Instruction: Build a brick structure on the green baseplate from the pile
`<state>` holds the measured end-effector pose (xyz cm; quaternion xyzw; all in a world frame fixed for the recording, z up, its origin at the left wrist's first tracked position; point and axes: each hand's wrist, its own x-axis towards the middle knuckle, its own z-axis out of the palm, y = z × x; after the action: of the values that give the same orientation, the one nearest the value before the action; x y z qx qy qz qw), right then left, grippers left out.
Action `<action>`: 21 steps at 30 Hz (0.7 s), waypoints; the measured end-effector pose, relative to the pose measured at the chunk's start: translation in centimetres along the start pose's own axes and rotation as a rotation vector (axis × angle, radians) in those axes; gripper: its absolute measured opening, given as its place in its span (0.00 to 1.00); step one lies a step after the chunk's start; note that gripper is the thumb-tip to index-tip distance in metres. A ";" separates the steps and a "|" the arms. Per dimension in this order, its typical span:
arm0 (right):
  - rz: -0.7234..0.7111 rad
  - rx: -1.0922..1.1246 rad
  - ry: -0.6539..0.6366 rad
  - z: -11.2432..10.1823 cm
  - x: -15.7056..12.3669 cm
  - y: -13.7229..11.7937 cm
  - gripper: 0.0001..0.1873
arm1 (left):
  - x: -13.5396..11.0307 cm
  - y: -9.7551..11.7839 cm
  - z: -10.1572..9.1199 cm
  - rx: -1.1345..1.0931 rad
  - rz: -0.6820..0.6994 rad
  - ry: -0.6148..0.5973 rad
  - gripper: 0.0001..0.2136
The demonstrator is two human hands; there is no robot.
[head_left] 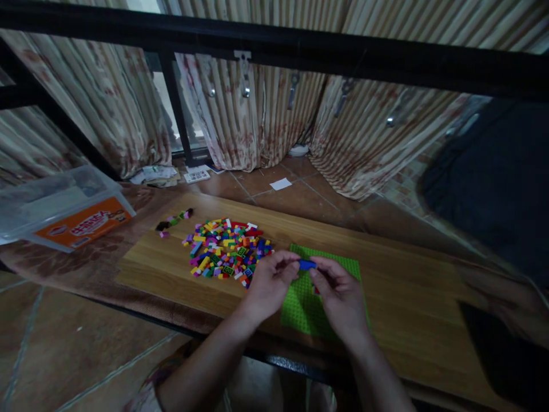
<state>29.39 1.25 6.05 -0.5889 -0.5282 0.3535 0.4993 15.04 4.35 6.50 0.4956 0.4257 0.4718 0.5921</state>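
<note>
A blue toy brick [306, 264] is pinched between both hands, just above a green studded baseplate [300, 315]. My left hand [271, 281] grips its left end with thumb and fingers. At the other end my right hand [341, 294] holds it the same way. Under my right hand a small red and blue piece [316, 290] shows on the baseplate, mostly hidden by the fingers. To the left of my left hand spreads a pile of loose toy bricks [223, 249] in many colours.
The wooden board [412, 297] carries the baseplate and bricks. A short row of green, pink and dark pieces [175, 220] lies at its far left. A clear plastic box [81, 200] with an orange label stands further left. A dark flat object [506, 343] is at right.
</note>
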 end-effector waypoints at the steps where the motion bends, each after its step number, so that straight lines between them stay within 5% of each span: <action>1: -0.001 -0.007 -0.006 -0.2 0.0 -0.1 0.15 | 0.0 -0.1 0.2 0.010 0.010 -0.008 0.08; 6: -0.015 -0.098 -0.046 -1.8 -0.1 -0.4 0.15 | 0.1 -0.4 1.5 -0.011 0.010 -0.052 0.08; 14: -0.005 -0.018 0.323 -7.7 0.9 -0.3 0.15 | 0.3 -0.8 1.8 0.058 -0.030 0.006 0.07; 21: 0.041 -0.219 0.094 -9.1 0.1 1.6 0.16 | 0.1 -1.6 1.5 0.301 -0.036 -0.044 0.09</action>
<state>38.43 -0.55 6.83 -0.6665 -0.5274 0.2759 0.4489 16.72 4.12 5.16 0.5812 0.4875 0.3810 0.5286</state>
